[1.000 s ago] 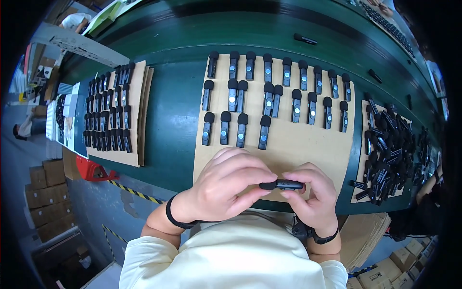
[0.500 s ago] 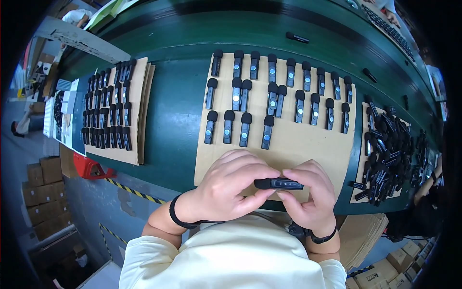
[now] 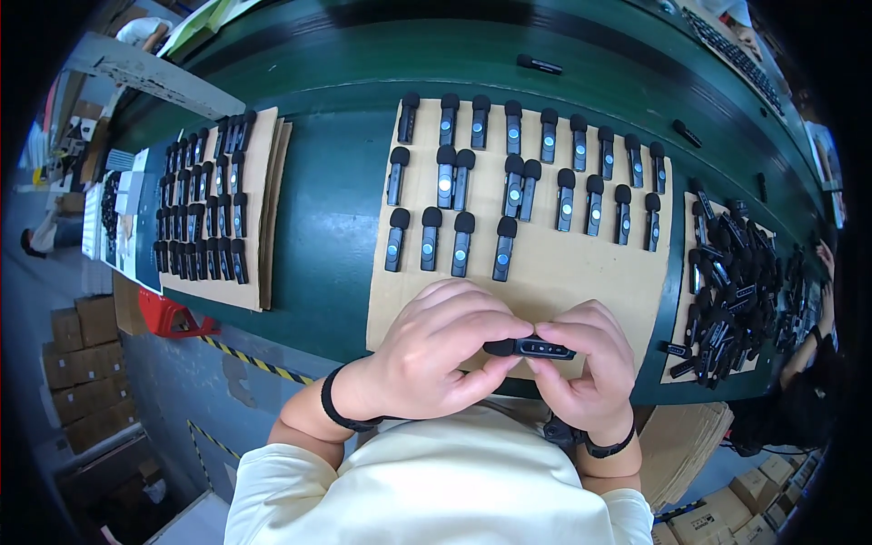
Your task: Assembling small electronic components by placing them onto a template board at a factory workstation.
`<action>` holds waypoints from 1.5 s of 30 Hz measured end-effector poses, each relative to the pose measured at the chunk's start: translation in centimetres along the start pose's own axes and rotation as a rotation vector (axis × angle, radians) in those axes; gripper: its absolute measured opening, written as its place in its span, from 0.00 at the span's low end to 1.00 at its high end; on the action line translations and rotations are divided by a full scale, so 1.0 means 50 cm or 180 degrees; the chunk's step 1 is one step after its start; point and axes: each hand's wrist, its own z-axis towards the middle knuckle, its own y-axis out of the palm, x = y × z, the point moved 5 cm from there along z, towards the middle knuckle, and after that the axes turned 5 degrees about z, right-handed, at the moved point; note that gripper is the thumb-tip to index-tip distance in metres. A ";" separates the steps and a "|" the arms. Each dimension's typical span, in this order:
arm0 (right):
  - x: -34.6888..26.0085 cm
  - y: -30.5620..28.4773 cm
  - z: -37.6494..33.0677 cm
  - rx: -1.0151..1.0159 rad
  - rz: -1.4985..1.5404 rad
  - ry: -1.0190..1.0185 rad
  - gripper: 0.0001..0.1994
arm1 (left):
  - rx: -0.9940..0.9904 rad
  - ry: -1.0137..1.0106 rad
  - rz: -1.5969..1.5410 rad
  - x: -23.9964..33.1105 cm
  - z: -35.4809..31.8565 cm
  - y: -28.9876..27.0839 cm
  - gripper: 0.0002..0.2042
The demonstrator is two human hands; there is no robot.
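Between my two hands, just above the near edge of a cardboard sheet (image 3: 590, 268), lies a small black wireless microphone (image 3: 545, 348) with a foam cap, held level. My left hand (image 3: 431, 354) is closed, thumb and forefinger pinching it near the foam end on the left. From the other side my right hand (image 3: 590, 363) grips its body by thumb and fingers. A row of small marks shows on the side turned up. Beyond my hands, several like microphones (image 3: 504, 250) lie in rows on the cardboard, foam caps away from me, many with a lit blue round spot.
On the left, stacked cardboard (image 3: 259, 295) carries more microphones in rows. A loose heap of microphones (image 3: 731, 291) covers another sheet on the right. Beyond, single microphones lie on a green belt (image 3: 436, 54). At far right a co-worker's arm (image 3: 825, 313) reaches in.
The loose microphones on the green belt have shifted left. A co-worker's hand has come further into view at the right. My hands and the held microphone have barely moved.
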 end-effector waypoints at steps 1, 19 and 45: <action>0.001 0.000 -0.001 -0.0015 0.0014 0.0003 0.16 | -0.0005 -0.0031 -0.0017 0.001 0.001 -0.001 0.15; 0.000 -0.005 0.006 -0.0068 0.0340 0.0201 0.13 | -0.0206 -0.0376 0.0183 -0.022 0.002 0.010 0.13; 0.074 0.034 0.031 -0.0980 -0.2095 0.0399 0.12 | 0.0988 -0.0878 0.0782 -0.171 -0.016 -0.248 0.06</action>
